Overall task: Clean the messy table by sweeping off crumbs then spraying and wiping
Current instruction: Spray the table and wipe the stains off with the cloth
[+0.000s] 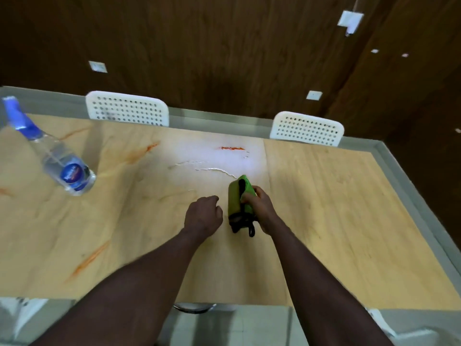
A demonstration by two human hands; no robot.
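My right hand (259, 208) grips a folded green cloth with black trim (237, 198), held upright on the light wooden table (349, 221) near its middle. Just left of the cloth, my left hand (203, 213) hovers with fingers curled and nothing in it. Beyond the cloth lie a wet streak of liquid (214, 169) and a red-orange smear (232, 148). More orange smears mark the table at the far middle (143, 152) and near left (89, 258). A clear spray bottle with a blue top (50, 151) stands at the far left.
Two white perforated chairs stand at the table's far edge, one at left (127, 108), one at right (308, 128). A dark wooden wall rises behind them. The table's right edge (409, 196) meets a grey border. A chair's metal part (194, 307) shows below the near edge.
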